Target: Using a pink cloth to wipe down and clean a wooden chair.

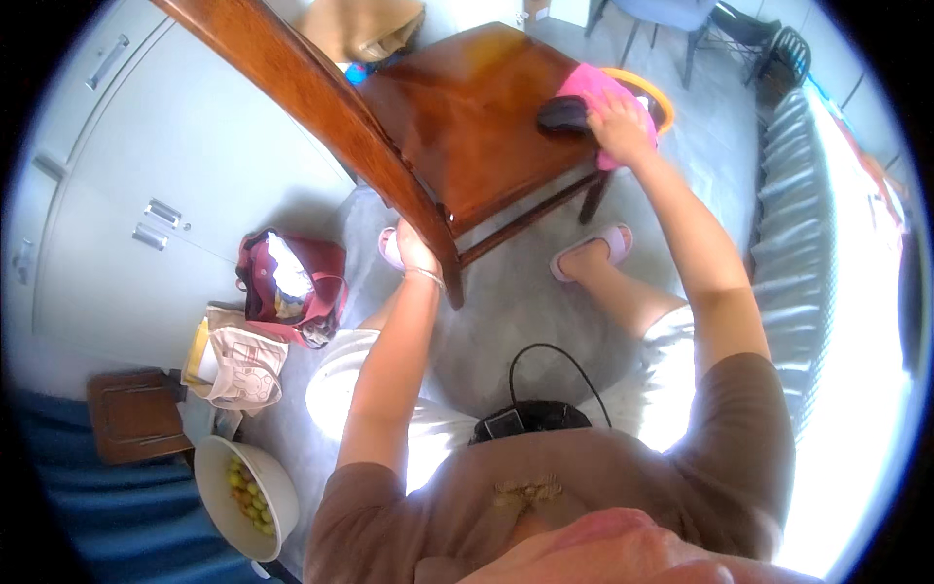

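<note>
A brown wooden chair [467,124] stands before me, its glossy seat facing up and its long back post slanting to the upper left. My left hand [417,247] is at the lower part of that post, fingers partly hidden behind the wood. At the far right corner of the seat, my right hand [620,128] presses on a pink cloth [597,84], fingers spread over it. Beside those fingers a dark, rounded object [563,114] lies at the seat's edge; I cannot tell what it is.
An orange rim [660,98] shows behind the cloth. White cabinets [197,124] line the left. On that side are a red bag [321,255], a printed canvas bag [248,365], a brown folding stool [135,416] and a white bucket [281,474] with green fruit. A bed [795,219] flanks the right.
</note>
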Action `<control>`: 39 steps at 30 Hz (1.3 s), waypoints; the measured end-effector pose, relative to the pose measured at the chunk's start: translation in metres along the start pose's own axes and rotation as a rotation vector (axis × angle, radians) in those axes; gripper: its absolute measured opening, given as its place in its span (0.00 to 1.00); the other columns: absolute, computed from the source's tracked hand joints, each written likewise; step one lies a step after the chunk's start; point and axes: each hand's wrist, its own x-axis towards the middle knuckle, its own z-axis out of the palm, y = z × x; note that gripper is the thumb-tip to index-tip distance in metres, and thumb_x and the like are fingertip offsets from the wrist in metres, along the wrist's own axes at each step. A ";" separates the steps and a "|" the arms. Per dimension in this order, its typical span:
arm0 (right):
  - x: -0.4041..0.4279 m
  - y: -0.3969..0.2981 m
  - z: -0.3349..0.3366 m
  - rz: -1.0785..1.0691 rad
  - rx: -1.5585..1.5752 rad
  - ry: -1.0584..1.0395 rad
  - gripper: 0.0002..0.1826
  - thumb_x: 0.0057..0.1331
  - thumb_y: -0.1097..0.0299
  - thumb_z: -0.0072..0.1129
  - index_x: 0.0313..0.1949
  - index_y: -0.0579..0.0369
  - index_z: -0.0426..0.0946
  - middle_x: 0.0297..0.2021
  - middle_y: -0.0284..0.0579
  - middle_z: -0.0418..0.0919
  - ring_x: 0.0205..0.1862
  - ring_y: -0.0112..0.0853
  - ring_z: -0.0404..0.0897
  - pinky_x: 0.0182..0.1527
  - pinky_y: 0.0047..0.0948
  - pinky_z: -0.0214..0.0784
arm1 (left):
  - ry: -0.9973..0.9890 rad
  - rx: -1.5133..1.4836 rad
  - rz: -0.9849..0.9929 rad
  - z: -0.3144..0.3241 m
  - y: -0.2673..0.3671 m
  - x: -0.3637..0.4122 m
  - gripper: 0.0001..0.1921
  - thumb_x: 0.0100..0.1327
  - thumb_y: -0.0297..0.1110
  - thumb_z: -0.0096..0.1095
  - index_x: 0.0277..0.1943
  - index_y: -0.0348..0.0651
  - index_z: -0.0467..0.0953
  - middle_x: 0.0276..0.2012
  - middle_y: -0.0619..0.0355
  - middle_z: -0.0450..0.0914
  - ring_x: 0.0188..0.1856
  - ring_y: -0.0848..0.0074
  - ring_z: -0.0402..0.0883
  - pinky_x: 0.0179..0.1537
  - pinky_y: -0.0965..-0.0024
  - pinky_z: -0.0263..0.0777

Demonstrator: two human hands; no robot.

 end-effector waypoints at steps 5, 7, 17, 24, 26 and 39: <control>-0.044 -0.056 -0.007 -0.017 0.108 0.116 0.25 0.68 0.51 0.36 0.65 0.30 0.58 0.67 0.47 0.56 0.68 0.52 0.51 0.65 0.60 0.40 | -0.055 0.308 0.109 0.007 0.004 -0.009 0.14 0.67 0.37 0.42 0.36 0.39 0.74 0.28 0.55 0.76 0.28 0.71 0.75 0.30 0.70 0.68; -0.057 -0.081 -0.006 -0.170 0.175 0.243 0.24 0.67 0.53 0.39 0.63 0.33 0.63 0.64 0.49 0.60 0.66 0.52 0.55 0.64 0.61 0.43 | -0.056 0.271 0.075 0.009 0.005 -0.011 0.13 0.67 0.37 0.41 0.37 0.39 0.74 0.30 0.55 0.76 0.29 0.71 0.75 0.30 0.71 0.68; -0.091 -0.188 -0.031 -0.636 0.596 0.235 0.19 0.63 0.56 0.47 0.44 0.55 0.79 0.60 0.48 0.68 0.63 0.43 0.63 0.63 0.47 0.52 | -0.056 -0.019 -0.119 0.035 0.015 -0.029 0.16 0.70 0.40 0.40 0.50 0.42 0.72 0.40 0.58 0.77 0.41 0.71 0.78 0.44 0.70 0.72; 0.006 -0.166 -0.007 -0.651 0.402 -0.013 0.28 0.69 0.47 0.35 0.61 0.50 0.66 0.66 0.48 0.58 0.69 0.45 0.54 0.68 0.43 0.43 | 0.069 0.169 0.006 0.010 0.010 -0.019 0.13 0.68 0.43 0.45 0.43 0.44 0.73 0.36 0.58 0.77 0.36 0.71 0.77 0.37 0.70 0.72; 0.035 -0.162 -0.001 -0.627 0.282 -0.097 0.29 0.70 0.46 0.31 0.64 0.47 0.63 0.68 0.49 0.54 0.70 0.46 0.50 0.69 0.42 0.39 | 0.102 0.155 0.055 0.004 0.009 -0.015 0.11 0.68 0.41 0.46 0.40 0.44 0.72 0.34 0.57 0.77 0.30 0.69 0.77 0.30 0.69 0.73; 0.144 -0.084 0.066 -0.141 0.059 -0.048 0.27 0.68 0.51 0.27 0.66 0.33 0.58 0.69 0.43 0.51 0.70 0.45 0.51 0.69 0.49 0.39 | 0.098 0.060 0.036 -0.002 -0.006 0.002 0.09 0.67 0.39 0.48 0.37 0.44 0.71 0.28 0.56 0.75 0.27 0.69 0.76 0.26 0.68 0.71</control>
